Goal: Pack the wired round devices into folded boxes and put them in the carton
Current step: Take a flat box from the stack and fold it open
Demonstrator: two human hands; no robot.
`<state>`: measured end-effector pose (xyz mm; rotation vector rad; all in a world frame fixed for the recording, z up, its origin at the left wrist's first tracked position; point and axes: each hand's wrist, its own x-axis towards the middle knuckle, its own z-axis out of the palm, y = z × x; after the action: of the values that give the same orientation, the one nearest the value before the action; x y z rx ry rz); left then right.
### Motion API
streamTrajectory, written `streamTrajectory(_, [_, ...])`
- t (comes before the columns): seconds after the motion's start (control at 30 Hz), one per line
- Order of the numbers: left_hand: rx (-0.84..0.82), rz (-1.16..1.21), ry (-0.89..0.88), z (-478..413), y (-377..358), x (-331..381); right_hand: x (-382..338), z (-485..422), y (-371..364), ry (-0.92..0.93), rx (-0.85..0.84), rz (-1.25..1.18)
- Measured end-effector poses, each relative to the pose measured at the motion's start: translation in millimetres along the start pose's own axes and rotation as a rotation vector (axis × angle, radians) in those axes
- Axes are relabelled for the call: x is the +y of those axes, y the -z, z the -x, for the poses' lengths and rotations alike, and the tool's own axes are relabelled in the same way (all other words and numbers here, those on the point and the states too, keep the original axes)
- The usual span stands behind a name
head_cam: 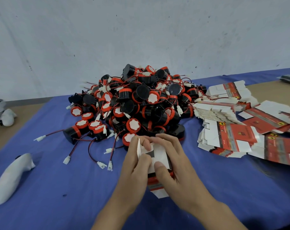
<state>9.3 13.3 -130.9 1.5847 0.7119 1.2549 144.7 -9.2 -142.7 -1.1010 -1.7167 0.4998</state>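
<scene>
Hands: both grip one small box low in the middle of the view. The left hand pinches a white flap at its far left corner. The right hand presses its thumb on the white top panel, fingers curled over the far end.
Box axis: it runs away from the person, red printed end nearest, open end pointing at the heap (whether a device is already inside, I cannot tell).
Table: blue cover under the work.
Nearest device: red-capped, just beyond the left fingertips, so the left hand is nearer.
Pile: black-and-red round devices with tangled leads, straight ahead.
Flat blanks: unfolded boxes fanned out to the right, nearer the right hand.
Carton: not in view.
Coming move, likely: close the far flap, working along the box's length.
</scene>
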Motion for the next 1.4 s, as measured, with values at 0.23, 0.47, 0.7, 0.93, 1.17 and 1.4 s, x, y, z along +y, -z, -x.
streamTrajectory(0.23, [-0.004, -0.006, 0.023, -4, 4, 2, 1, -3, 0, 0.032, 0.049, 0.045])
streamTrajectory(0.47, [-0.005, 0.305, 0.342, -16, 4, 3, 4, -8, 11, 0.044, 0.176, 0.112])
streamTrajectory(0.7, [-0.107, 0.378, 0.426, -17, 3, 4, 8, -5, 18, 0.067, 0.105, 0.266])
streamTrajectory(0.93, [-0.062, 0.170, 0.365, -13, 4, -7, 7, -2, 21, 0.105, -0.013, 0.305])
streamTrajectory(1.17, [-0.025, -0.052, 0.306, -18, 3, -18, 7, -4, 14, 0.111, -0.092, 0.409])
streamTrajectory(1.4, [-0.100, -0.049, 0.361, -17, 7, -17, 15, -1, 12, 0.090, -0.093, 0.459])
